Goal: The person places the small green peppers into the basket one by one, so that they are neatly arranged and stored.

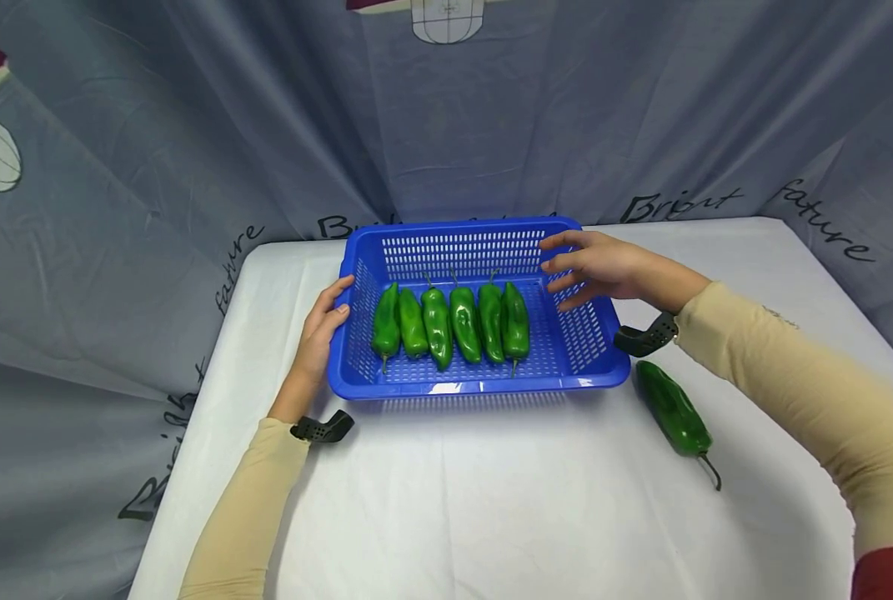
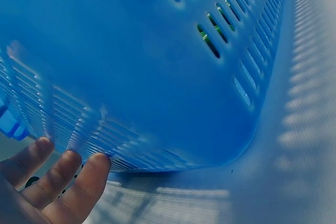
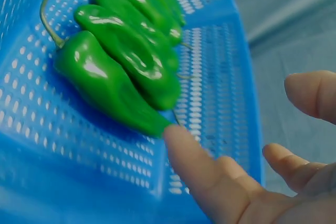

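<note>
A row of several green chili peppers (image 1: 464, 323) lies side by side in a blue plastic basket (image 1: 454, 388). My left hand (image 1: 320, 327) is at the basket's left end, its fingertips against the rim. In the left wrist view, lightly bent fingers (image 2: 79, 184) touch the slotted outer wall. My right hand (image 1: 599, 265) hovers over the basket's right side, fingers spread and holding nothing. From the right wrist, the nearest pepper (image 3: 102, 80) lies just beyond a fingertip. One more green chili pepper (image 1: 673, 410) rests on the table outside the basket, close to its front right corner.
White cloth (image 1: 446, 492) covers the table under the basket. Behind and to the sides hangs a grey-blue curtain (image 1: 266, 125) with printed lettering. Both wrists carry black camera mounts; the right one (image 1: 645, 335) overlaps the basket's right rim in the head view.
</note>
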### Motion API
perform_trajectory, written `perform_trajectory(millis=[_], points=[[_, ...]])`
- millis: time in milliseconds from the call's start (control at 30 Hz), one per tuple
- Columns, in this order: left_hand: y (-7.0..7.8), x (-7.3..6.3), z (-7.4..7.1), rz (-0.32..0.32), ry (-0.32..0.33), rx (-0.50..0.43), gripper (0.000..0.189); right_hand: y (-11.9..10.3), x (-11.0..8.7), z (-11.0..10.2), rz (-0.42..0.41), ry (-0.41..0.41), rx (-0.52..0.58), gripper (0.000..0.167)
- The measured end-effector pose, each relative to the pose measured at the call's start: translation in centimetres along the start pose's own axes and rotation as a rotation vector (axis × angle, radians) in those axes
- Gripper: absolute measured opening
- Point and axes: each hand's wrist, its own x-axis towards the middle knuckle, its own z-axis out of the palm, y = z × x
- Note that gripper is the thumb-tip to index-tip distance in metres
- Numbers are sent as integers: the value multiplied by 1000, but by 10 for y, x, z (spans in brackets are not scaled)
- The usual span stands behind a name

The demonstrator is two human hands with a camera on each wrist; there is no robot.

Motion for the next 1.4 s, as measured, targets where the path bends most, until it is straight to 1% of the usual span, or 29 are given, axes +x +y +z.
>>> perform_trajectory(millis=[167,300,500,733,900,1200,1400], points=[[0,0,-1,-6,-3,-3,52,5,-21,-18,-23,17,16,65],[-1,-1,-2,-11,3,-4,52,12,-33,-29,-25,22,13,65],[0,-2,-2,-12,6,8,52,26,-46,-44,-8,21,27,63],[0,-3,-2,-11,8,2,52,50,-58,-57,-6,9,24,62],[0,-2,-1,-13,8,-10,52,71,-65,-64,8,-8,50,58],[0,0,-1,-8,16,-14,52,104,-75,-68,44,26,60,49],[0,1,0,-8,9,-21,53,131,-90,-68,73,51,49,39]])
